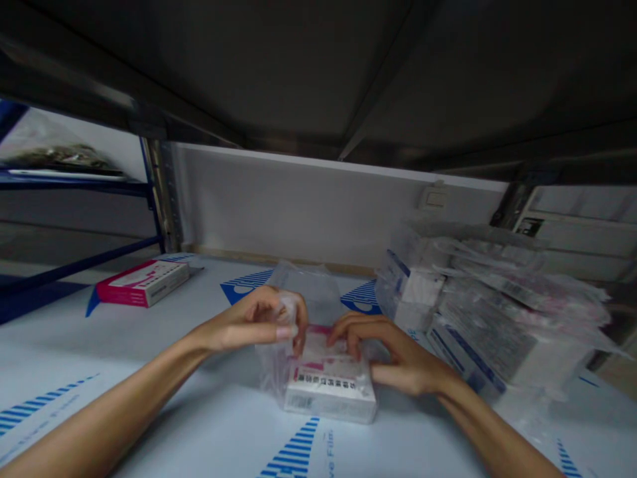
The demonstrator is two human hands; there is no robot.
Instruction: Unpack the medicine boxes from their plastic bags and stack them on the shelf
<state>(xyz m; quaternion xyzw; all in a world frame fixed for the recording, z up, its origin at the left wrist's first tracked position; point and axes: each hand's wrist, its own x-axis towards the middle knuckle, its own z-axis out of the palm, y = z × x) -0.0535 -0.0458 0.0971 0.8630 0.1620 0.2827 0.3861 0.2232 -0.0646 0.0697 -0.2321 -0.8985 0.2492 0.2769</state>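
Observation:
A white and pink printed carton (329, 385) lies on the shelf surface in front of me, partly inside a clear plastic bag (303, 292). The bag's loose film rises behind the carton and gathers along its left side. My left hand (253, 322) pinches a fold of that film just above the carton's left corner. My right hand (385, 352) rests over the carton's upper right side, its fingers curled on the film and carton. The carton's far end is partly hidden by my fingers and the plastic.
A stack of bagged white and blue cartons (488, 305) rises at the right. A pink and white box (144, 284) lies at the far left. Blue-striped protective film (293, 451) covers the shelf surface, with a dark shelf overhead and a white back panel (298, 199).

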